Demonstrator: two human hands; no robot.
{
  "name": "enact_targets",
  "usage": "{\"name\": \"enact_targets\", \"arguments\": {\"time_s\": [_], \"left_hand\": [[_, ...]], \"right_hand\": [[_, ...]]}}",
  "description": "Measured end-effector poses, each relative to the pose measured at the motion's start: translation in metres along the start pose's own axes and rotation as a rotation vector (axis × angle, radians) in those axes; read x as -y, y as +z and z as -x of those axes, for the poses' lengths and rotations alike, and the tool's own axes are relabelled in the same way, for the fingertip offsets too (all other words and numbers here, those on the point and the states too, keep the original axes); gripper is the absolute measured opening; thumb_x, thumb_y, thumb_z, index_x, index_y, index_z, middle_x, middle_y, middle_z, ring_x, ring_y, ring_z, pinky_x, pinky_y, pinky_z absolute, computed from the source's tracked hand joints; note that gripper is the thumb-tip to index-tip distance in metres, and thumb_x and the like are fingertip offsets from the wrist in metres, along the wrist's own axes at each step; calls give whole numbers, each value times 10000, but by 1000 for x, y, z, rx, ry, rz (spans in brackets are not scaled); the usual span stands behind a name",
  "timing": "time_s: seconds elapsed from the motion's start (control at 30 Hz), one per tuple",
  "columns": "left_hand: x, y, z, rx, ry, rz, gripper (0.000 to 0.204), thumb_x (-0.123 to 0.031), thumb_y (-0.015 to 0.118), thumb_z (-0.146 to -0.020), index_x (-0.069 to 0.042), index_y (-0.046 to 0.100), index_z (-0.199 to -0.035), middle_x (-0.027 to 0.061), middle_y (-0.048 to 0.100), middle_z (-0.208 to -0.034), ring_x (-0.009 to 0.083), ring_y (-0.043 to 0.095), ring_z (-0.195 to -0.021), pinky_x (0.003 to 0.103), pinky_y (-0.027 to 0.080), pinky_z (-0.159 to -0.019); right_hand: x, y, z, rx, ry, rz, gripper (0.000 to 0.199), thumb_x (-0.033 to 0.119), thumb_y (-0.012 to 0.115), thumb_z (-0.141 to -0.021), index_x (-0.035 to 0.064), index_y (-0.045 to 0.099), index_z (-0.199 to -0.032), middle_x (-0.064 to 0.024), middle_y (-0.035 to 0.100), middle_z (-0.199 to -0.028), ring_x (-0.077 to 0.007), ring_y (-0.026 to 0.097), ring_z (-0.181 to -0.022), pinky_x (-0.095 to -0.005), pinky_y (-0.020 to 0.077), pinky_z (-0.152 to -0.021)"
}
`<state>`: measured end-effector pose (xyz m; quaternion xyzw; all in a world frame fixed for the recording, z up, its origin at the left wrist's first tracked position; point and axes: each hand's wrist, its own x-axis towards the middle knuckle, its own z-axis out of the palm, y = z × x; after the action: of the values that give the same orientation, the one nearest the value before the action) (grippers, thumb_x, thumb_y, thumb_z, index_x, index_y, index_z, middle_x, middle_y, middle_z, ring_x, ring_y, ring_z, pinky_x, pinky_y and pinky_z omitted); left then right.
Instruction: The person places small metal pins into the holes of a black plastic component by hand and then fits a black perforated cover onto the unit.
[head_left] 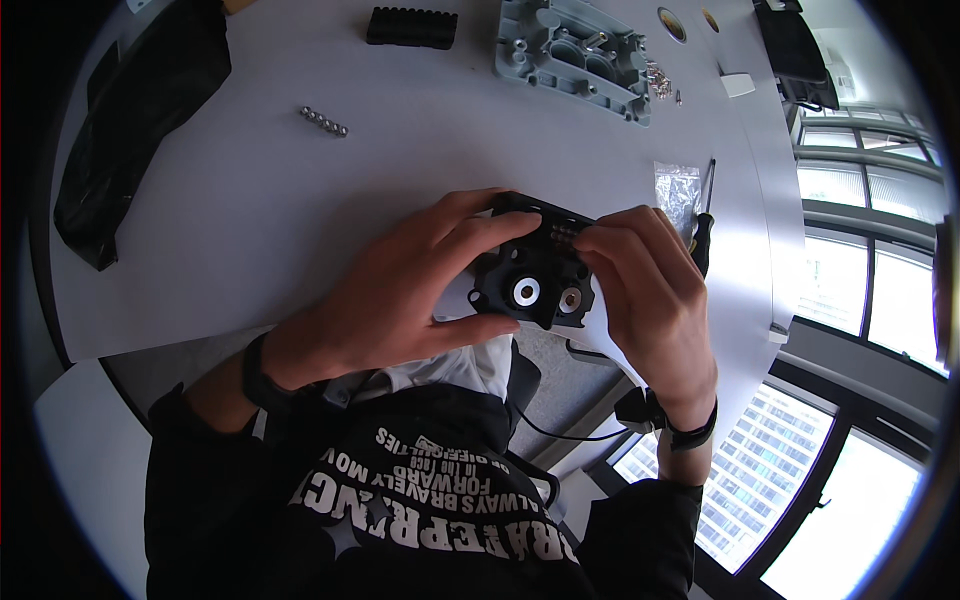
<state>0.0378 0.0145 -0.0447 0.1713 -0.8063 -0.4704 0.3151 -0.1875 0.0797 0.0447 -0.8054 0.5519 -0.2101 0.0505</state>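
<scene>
My left hand [395, 275] grips a black moulded housing [545, 262] by its left side, fingers over the far edge and thumb under the near one. Two round metal inserts with holes, a bright one [525, 291] and a duller one [570, 300], sit in its near half. At the housing's far right, the fingertips of my right hand [655, 275] are pinched together against it. Beside those fingertips a row of small reddish metal pieces [563, 232] shows in a recess. Whatever the right fingertips hold is hidden.
On the white table [400, 130] lie a row of steel balls [324, 122], a black ribbed block [412, 28], a grey casting [575, 60], small screws [658, 80], a clear plastic bag [677, 195] and a screwdriver [703, 235]. A black bag [150, 120] covers the far left.
</scene>
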Motion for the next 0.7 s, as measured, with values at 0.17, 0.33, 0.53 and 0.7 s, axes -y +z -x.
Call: {"name": "enact_targets", "arguments": {"time_s": [0.17,0.33,0.53,0.7], "left_hand": [[4,4,2,-8,1,-4,768,-257,846,-831,-67,469,-1472,195,461,-1511,374,515,-1361,443,515,-1072],[5,4,3,3,10,-12,773,-254,849,-824,-70,468,-1471,200,461,-1509,381,505,-1369,463,495,-1091],[5,4,3,-2,10,-11,775,-262,852,-820,-67,470,-1466,199,460,-1509,379,504,-1371,462,496,-1091],[6,5,1,-3,7,12,773,-277,850,-822,-63,474,-1463,206,459,-1508,388,500,-1372,467,490,-1095]], "right_hand": [[1,1,-4,56,-35,55,232,-92,733,-721,-33,661,-934,-88,612,-917,-231,614,-802,-347,537,-670],[-2,-3,-4,3,-52,34,222,-77,751,-708,-28,681,-913,-84,612,-904,-215,610,-796,-332,534,-640],[-5,-4,-2,51,-73,27,231,-81,752,-701,-23,704,-919,-75,607,-896,-207,611,-788,-320,540,-621],[-6,-3,-4,71,-83,22,255,-79,753,-688,-18,721,-934,-69,601,-896,-202,617,-797,-322,542,-617]]}}
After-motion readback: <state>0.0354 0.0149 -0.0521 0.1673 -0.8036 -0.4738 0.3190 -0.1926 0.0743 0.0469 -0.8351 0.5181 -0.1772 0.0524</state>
